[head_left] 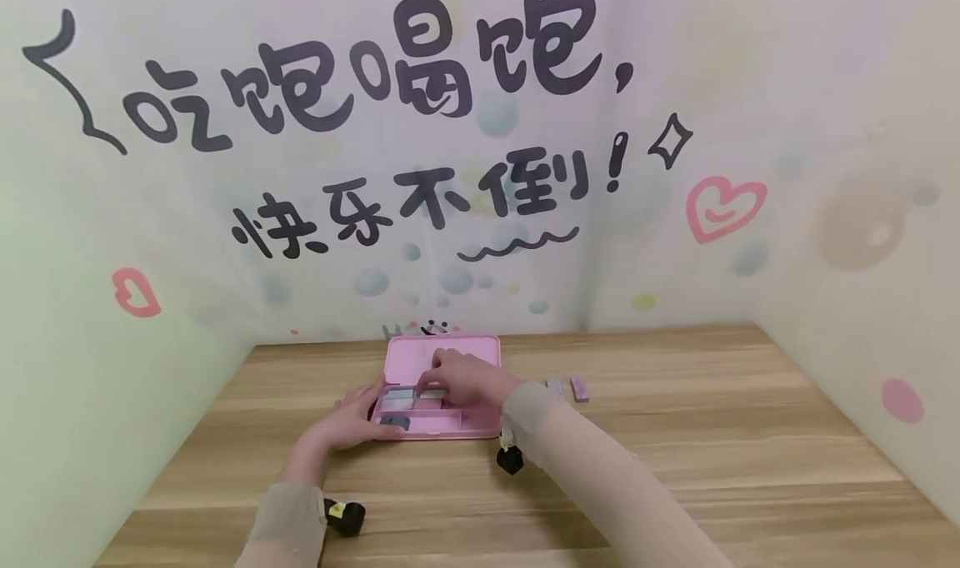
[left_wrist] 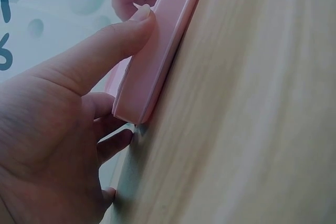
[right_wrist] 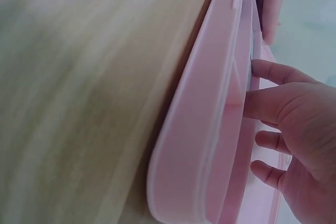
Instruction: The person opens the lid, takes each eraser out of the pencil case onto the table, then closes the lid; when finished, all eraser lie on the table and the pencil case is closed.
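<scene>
An open pink case (head_left: 480, 428) lies on the table, lid raised at the back. Several small pastel blocks, among them a pale blue block (head_left: 399, 393), sit in its rear compartment. A dark grey-blue piece (head_left: 394, 422) is in the front-left one. My left hand (head_left: 347, 418) grips the case's left end, the thumb on its front edge in the left wrist view. Reaching inside, my right hand (head_left: 468, 378) pinches a pale green block (head_left: 432, 394) between thumb and forefinger. In the right wrist view the case wall hides those fingertips and the block.
To the right of the case lie a greyish lilac block (head_left: 554, 386) and a purple block (head_left: 579, 389). A patterned fabric wall (head_left: 660, 293) stands right behind the case. Wood-grain table (head_left: 705, 435) stretches to the right.
</scene>
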Demonstrator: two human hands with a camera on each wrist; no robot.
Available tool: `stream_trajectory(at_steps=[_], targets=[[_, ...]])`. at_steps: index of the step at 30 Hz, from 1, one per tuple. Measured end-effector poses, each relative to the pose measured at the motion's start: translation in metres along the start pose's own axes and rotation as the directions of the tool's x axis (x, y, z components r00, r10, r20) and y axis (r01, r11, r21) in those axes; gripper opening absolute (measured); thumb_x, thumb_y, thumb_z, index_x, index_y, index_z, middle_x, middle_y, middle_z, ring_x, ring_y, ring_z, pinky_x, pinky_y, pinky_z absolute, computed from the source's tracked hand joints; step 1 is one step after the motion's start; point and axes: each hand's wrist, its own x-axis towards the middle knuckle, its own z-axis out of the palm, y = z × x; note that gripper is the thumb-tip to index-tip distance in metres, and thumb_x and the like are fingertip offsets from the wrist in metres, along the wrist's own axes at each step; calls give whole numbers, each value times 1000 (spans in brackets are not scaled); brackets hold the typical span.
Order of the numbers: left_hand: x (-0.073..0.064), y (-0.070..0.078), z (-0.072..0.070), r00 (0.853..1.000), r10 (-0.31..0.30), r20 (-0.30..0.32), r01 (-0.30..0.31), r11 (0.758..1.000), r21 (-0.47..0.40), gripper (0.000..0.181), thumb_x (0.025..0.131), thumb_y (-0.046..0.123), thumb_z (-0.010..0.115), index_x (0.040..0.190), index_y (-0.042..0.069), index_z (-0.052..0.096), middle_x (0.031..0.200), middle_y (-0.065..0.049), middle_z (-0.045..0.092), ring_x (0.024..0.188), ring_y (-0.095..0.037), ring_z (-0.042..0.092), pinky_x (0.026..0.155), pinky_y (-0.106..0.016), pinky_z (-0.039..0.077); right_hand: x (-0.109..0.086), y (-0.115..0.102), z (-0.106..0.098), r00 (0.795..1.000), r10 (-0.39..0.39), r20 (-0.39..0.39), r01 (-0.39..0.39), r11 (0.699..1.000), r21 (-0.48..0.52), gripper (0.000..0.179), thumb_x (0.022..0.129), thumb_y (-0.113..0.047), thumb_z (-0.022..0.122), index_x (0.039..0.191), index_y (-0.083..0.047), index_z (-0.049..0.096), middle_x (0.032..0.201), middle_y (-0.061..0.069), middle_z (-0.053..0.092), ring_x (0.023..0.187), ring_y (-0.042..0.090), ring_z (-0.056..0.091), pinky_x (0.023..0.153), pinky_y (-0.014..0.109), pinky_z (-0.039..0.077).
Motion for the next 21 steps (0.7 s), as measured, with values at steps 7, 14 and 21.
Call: stream_trajectory(at_steps=[7,14,21], targets=[[4,-1,1,1000,3,-7,-3,1000,7,110,78,53,74,153,-1,15,155,-25,23,142,-46,14,108,-68,4,-5,3,-2,1000,12,3,-12,1000,1,39,91,-16,68,121,-41,64,116,0,51,97,13,48,93,29,44],[3,0,1,1000,8,-11,-8,1000,3,111,78,53,75,153,-2,15,155,-26,22,141,-47,14,107,-69,4,-12,5,-14,1000,21,8,-22,998,58,44,88,-12,69,123,-38,61,115,-1,55,101,13,52,93,32,46],[0,0,1,1000,2,-11,-2,1000,8,110,78,52,75,153,-2,15,154,-26,23,141,-47,14,108,-68,5,-22,11,-25,1000,1,31,-7,978,210,41,95,-2,55,129,-25,58,107,-1,64,96,11,57,89,27,47]])
